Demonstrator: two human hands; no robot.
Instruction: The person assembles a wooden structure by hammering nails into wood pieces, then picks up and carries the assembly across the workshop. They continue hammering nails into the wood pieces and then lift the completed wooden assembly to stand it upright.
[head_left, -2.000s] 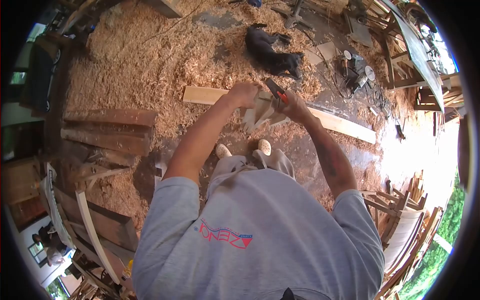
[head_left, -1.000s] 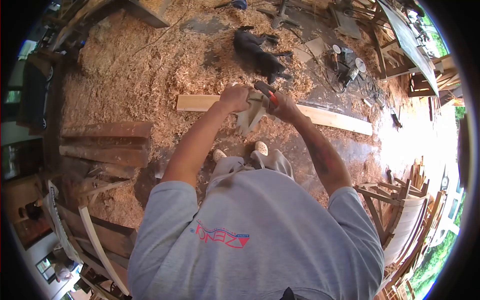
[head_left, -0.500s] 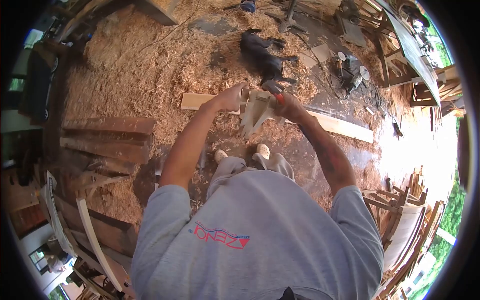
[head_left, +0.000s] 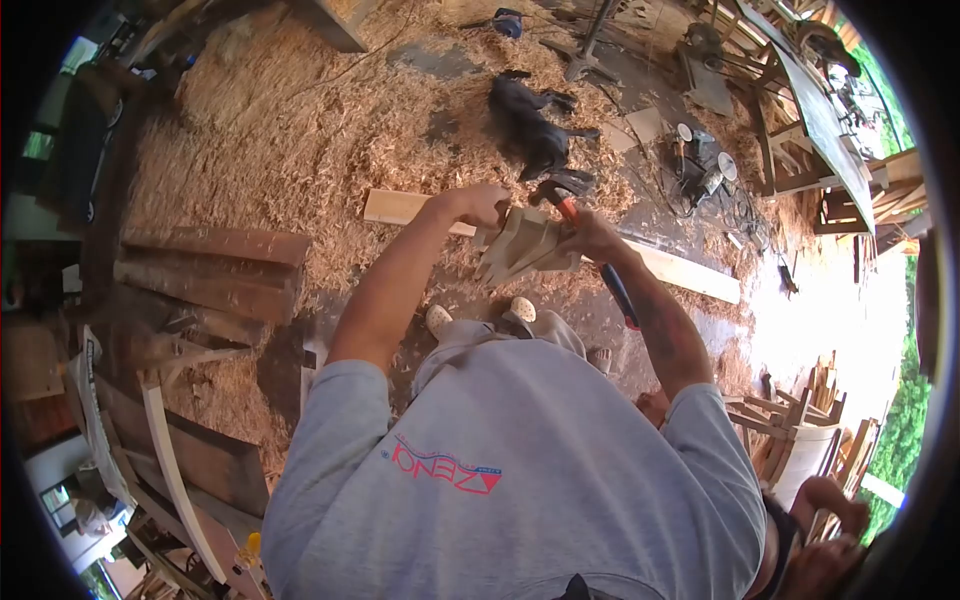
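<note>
Left hand clamped wooden assembly; right hand gripped claw hammer, head probably at a joint. Mid-knocking; next blow needed steady bracing.

We've got a pale, raw-wood piece in our hands, same creamy tan as the long plank lying across the floor. The hammer has a dark head, an orange-red neck and a blue grip lower down. Our shirt is light grey with a red-pink logo outlined in blue. Trousers are grey too, shoes off-white. Shavings everywhere are golden straw-coloured over a dark grey floor. The dog is solid black. Stacked boards on our left are a reddish brown.
</note>
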